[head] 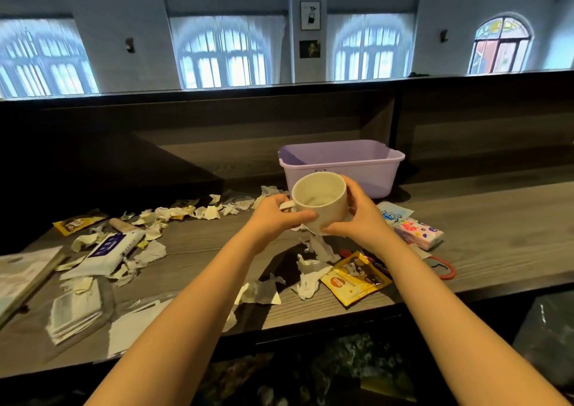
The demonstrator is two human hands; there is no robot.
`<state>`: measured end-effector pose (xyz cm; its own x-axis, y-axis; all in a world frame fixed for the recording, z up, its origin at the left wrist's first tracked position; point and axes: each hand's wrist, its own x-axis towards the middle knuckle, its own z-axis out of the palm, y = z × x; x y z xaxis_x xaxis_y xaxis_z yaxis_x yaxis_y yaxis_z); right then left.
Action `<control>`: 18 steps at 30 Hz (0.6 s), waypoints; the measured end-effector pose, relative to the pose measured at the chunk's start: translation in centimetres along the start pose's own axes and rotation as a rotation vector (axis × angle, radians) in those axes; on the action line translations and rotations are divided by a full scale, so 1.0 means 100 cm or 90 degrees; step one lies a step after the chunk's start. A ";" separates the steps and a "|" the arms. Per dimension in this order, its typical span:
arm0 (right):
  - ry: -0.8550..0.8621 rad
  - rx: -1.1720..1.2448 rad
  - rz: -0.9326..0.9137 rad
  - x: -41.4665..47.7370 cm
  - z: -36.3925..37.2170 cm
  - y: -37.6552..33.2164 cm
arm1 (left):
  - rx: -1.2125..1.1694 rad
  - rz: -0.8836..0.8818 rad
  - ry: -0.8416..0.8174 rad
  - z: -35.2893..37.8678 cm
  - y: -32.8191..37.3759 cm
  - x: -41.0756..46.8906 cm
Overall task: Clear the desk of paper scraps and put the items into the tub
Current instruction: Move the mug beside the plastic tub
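Torn white paper scraps (157,216) litter the grey wood-grain surface (484,225), thickest across the left and centre of the frame, with more crumpled pieces (310,276) lying just below the hands. The lilac rectangular plastic tub (341,164) stands at the back of the surface, a little right of centre, its inside showing nothing from this angle.

Both hands hold a cream ceramic mug (320,199) lifted in front of the tub's near wall — its mouth tilts toward the camera. The left hand (275,214) is at the mug's handle side, its fingers (299,216) curled closed on the lower body. The right hand (362,216) cups the opposite side, its fingers clamped on the wall and base of the mug.

On the surface at left lie a white wet-wipe pack with a purple label (107,251), a yellow sachet (77,221) and a stack of folded printed papers (74,312). At lower centre right sits a yellow and orange printed sachet (354,279) — beside it a red cord loop (445,269). A flowered pink tissue pack (417,233) lies right of the right hand.
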<state>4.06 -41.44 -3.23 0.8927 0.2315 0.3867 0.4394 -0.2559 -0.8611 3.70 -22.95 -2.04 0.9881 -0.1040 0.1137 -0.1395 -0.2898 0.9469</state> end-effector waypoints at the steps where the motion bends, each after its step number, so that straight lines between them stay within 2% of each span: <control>1: -0.008 -0.019 -0.009 0.000 0.000 -0.001 | 0.003 0.003 0.029 0.000 -0.002 0.000; 4: -0.027 -0.087 0.004 -0.004 -0.004 0.003 | 0.003 0.007 0.114 0.005 -0.008 -0.002; 7: 0.008 -0.195 0.084 -0.008 -0.013 0.020 | 0.014 0.005 0.165 0.007 -0.014 -0.004; 10: 0.065 -0.460 0.139 -0.012 -0.025 0.043 | 0.010 -0.004 0.218 0.005 -0.019 -0.006; 13: 0.015 -0.651 0.177 -0.012 -0.028 0.064 | -0.005 -0.016 0.246 0.005 -0.022 -0.007; 15: -0.016 -0.663 0.184 -0.009 -0.024 0.070 | -0.008 -0.017 0.261 0.006 -0.023 -0.008; 18: -0.023 -0.599 0.179 0.000 -0.010 0.070 | 0.003 -0.018 0.280 0.007 -0.023 -0.009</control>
<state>7.18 -44.18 -8.90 0.9803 0.0721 0.1836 0.1258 -0.9456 -0.3001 3.06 -22.80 -4.57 0.9253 0.3183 0.2063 -0.1115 -0.2914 0.9501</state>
